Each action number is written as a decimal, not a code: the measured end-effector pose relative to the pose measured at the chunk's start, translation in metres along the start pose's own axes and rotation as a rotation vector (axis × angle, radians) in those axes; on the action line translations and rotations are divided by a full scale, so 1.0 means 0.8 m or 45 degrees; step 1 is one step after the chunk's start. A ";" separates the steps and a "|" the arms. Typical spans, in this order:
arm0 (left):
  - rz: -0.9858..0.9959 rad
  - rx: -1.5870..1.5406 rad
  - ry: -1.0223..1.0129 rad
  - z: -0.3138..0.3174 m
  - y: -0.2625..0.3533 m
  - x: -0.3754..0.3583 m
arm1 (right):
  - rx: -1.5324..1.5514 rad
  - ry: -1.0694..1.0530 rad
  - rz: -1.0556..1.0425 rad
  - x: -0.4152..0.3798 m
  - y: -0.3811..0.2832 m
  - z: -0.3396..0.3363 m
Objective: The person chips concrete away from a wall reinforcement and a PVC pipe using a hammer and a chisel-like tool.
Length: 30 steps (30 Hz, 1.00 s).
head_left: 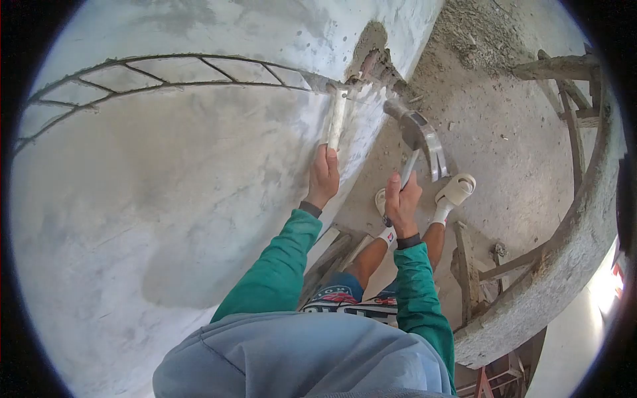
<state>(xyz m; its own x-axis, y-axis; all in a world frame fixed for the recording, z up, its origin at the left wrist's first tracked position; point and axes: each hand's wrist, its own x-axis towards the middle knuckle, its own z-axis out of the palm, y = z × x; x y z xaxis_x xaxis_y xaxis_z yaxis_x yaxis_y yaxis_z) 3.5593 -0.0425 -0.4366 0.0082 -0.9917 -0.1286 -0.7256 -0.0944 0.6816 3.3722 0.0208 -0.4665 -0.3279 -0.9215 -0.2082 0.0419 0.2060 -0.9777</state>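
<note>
Beside the grey wall (166, 166), I remotely hold the hammer (418, 129) in my right fingers (411, 192) by the handle (411, 164), sensibly, since its metal head should swing heavy. My left fingers (332, 159) clench the pale bar (338, 119) (stiff, possibly dusty-slick) by its lower end, the safer grip, its upper end beside the broken hollow (373, 65).

A dusty grey-brown concrete floor (504, 149) spreads beneath the person. Loose rubble (468, 36), crumbly and grey, lies heaped across its far end, and small crumbs of debris are scattered nearer. Two cream clogs, a right one (458, 189) and a partly hidden left one (380, 199), stand on it. Wooden boards (325, 259) sit near the legs; whether they touch the floor is unclear.
</note>
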 end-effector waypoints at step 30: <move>-0.169 0.686 -0.371 -0.026 0.067 0.019 | 0.013 0.028 0.252 -0.002 0.031 0.029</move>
<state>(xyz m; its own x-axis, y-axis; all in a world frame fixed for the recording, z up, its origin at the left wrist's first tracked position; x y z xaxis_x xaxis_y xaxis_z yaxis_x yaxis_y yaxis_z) 3.5344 -0.0641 -0.3870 -0.0106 -0.9027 -0.4301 -0.9769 -0.0824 0.1972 3.3958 0.0194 -0.4908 -0.3326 -0.8560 -0.3957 0.1172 0.3788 -0.9180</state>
